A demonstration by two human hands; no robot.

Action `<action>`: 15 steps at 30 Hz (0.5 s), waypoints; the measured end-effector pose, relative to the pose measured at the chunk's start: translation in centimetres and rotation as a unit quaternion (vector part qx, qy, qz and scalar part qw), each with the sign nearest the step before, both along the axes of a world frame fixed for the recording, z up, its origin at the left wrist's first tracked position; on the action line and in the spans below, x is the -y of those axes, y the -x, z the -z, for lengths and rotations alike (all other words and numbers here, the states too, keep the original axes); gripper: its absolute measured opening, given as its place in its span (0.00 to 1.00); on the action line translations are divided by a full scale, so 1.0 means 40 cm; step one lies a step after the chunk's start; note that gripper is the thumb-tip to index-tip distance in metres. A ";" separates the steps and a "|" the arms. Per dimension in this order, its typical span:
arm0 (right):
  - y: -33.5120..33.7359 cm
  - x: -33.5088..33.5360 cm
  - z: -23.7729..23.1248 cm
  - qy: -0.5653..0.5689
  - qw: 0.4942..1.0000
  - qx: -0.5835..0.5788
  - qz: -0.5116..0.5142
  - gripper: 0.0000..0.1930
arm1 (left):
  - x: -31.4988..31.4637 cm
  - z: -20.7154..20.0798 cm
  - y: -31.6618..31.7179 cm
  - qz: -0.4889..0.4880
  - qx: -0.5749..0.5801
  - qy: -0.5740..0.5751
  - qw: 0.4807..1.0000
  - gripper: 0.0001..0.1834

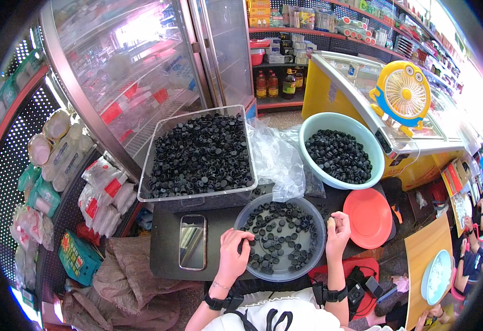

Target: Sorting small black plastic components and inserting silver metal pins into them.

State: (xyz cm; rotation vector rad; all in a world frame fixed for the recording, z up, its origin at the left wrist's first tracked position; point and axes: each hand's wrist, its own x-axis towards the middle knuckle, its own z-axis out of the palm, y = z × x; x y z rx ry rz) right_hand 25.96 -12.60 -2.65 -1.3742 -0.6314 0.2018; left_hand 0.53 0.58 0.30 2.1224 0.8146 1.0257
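The left hand (234, 249) rested on the near-left rim of a round grey basin (279, 273), its fingers curled down onto one of the small black caps (277, 234) scattered inside. The right hand (337, 230) hovered over the basin's right rim, fingers pinched together; whether they gripped a cap could not be told. The basin sat on a dark worktop (164, 259). Left of the basin lay a phone (192, 241), face up. Behind the basin stood a clear rectangular tub (197, 194) heaped with black caps, and behind it to the right a pale green bowl (314, 124) also held caps. Just right of the basin lay a red plate (368, 217).
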 end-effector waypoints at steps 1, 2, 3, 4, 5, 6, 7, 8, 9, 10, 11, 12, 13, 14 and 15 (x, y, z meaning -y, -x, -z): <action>-0.001 0.001 0.000 0.000 1.000 0.000 0.000 0.07 | 0.000 0.000 0.000 0.000 0.000 0.000 1.000 0.06; -0.002 0.002 0.001 0.003 1.000 -0.010 -0.005 0.07 | 0.001 -0.001 -0.001 -0.001 0.000 0.000 1.000 0.06; -0.003 0.003 0.001 0.007 1.000 -0.019 -0.011 0.07 | 0.002 -0.001 -0.001 -0.002 -0.001 0.001 1.000 0.06; -0.003 0.003 0.000 0.007 1.000 -0.019 -0.010 0.07 | 0.002 -0.002 -0.001 -0.002 -0.001 0.001 1.000 0.06; -0.003 0.002 -0.001 0.003 1.000 -0.007 -0.009 0.07 | 0.001 -0.002 -0.001 -0.002 0.000 0.000 1.000 0.06; -0.003 0.000 -0.002 0.000 1.000 0.005 -0.008 0.07 | 0.002 -0.002 -0.002 -0.002 0.001 -0.001 1.000 0.06; -0.002 -0.003 -0.003 0.000 1.000 0.005 -0.008 0.07 | 0.002 -0.002 -0.002 -0.001 0.001 -0.001 1.000 0.06; -0.001 -0.006 -0.004 -0.007 1.000 0.008 -0.002 0.06 | 0.002 -0.001 -0.002 -0.002 0.001 -0.001 1.000 0.06; 0.000 -0.008 -0.004 -0.013 1.000 0.011 0.004 0.06 | 0.002 -0.001 -0.002 -0.002 0.002 0.000 1.000 0.06; -0.001 -0.008 -0.003 -0.013 1.000 0.011 0.004 0.06 | 0.002 -0.002 -0.002 -0.002 0.002 -0.001 1.000 0.06; -0.002 -0.006 -0.002 -0.013 1.000 0.007 0.001 0.06 | 0.002 -0.004 -0.002 -0.002 0.001 0.000 1.000 0.06; -0.002 -0.005 -0.001 -0.013 1.000 0.003 -0.002 0.06 | 0.002 -0.005 -0.002 -0.001 0.000 0.001 1.000 0.06; -0.003 -0.005 0.000 -0.013 1.000 0.002 -0.002 0.06 | 0.002 -0.005 -0.002 -0.001 0.000 0.001 1.000 0.06; -0.003 -0.006 0.002 -0.013 1.000 0.007 0.000 0.06 | 0.002 -0.005 -0.002 -0.001 0.001 0.002 1.000 0.06; -0.004 -0.006 0.003 -0.014 1.000 0.011 0.003 0.06 | 0.002 -0.005 -0.002 -0.001 0.002 0.003 1.000 0.06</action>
